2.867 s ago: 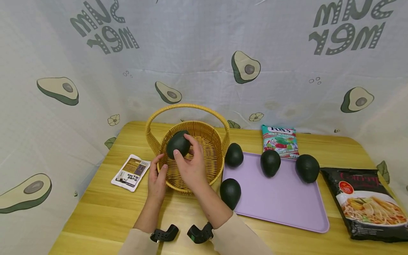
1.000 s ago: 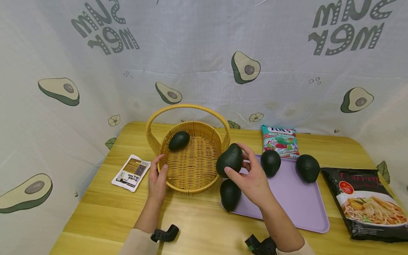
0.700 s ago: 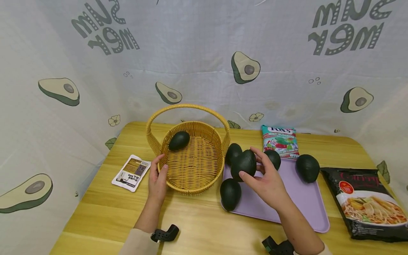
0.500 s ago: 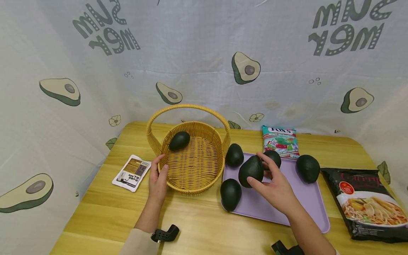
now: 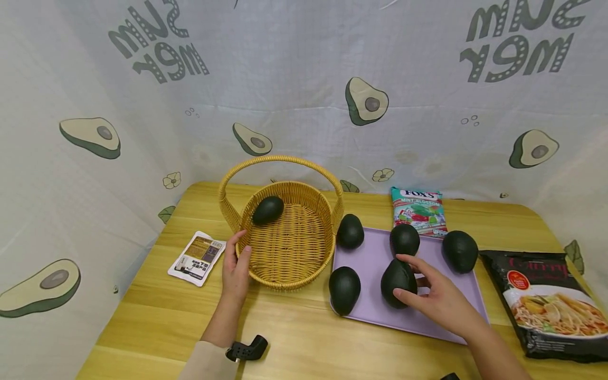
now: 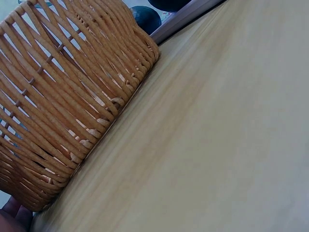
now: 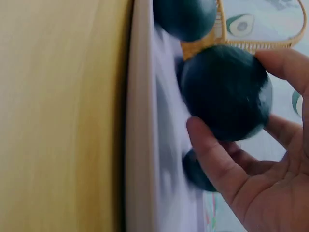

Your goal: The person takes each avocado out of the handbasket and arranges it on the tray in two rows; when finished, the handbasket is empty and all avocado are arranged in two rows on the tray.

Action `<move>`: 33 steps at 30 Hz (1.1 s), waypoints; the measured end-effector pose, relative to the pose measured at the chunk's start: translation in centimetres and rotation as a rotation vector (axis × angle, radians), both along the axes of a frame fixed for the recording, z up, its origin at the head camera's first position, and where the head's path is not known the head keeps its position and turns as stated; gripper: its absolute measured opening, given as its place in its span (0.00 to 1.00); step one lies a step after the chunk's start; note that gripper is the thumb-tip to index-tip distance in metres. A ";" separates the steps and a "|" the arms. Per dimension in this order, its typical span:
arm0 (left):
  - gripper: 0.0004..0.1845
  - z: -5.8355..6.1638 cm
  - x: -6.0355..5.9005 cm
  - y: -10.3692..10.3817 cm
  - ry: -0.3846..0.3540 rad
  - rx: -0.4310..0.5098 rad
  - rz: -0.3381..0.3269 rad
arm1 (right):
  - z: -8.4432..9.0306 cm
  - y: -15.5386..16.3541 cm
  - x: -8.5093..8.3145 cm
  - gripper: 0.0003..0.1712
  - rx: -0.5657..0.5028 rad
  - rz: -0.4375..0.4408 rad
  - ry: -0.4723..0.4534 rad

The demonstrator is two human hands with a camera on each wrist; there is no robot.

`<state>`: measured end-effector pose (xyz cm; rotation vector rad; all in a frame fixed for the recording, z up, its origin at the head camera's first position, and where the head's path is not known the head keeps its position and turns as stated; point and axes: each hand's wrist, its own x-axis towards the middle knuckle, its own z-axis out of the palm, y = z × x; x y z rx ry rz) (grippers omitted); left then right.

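Observation:
My right hand [image 5: 439, 298] holds a dark green avocado [image 5: 398, 282] between thumb and fingers, at the front middle of the lilac tray [image 5: 439, 327]. In the right wrist view this avocado [image 7: 227, 92] is pinched close to the tray; whether it touches the tray I cannot tell. My left hand [image 5: 236, 272] grips the left front rim of a yellow wicker basket [image 5: 290, 253] with an arched handle. One avocado [image 5: 268, 210] lies inside the basket at the back left. In the left wrist view the basket's woven side [image 6: 72, 101] fills the upper left, with fingertips at its lower corner.
Other avocados sit on the tray: at the front left [image 5: 344, 290], back left [image 5: 350, 231], back middle [image 5: 405, 240] and back right [image 5: 459, 251]. A candy bag [image 5: 418, 211] lies behind, a black noodle pack [image 5: 546, 306] to the right, a white pouch [image 5: 197, 258] left of the basket.
My right hand has carried its avocado from over the basket rightward and nearer, to the tray's front middle. The basket's remaining avocado now shows plainly. My left hand stays at the rim.

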<state>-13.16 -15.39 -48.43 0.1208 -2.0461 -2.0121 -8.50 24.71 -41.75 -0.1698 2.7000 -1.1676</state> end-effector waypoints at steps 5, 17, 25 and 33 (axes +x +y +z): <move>0.23 0.0 0.0 0.0 0.009 -0.001 -0.003 | -0.6 1.4 0.4 0.42 0.052 0.034 -0.043; 0.22 0.0 0.1 -0.1 0.013 -0.009 0.005 | -0.9 2.7 1.1 0.39 0.101 0.102 -0.144; 0.22 -0.1 0.0 0.0 0.009 0.006 0.006 | -1.1 2.7 1.3 0.38 0.103 0.111 -0.131; 0.22 0.1 0.0 0.1 0.024 0.010 -0.004 | -1.1 3.0 1.2 0.35 0.126 0.115 -0.105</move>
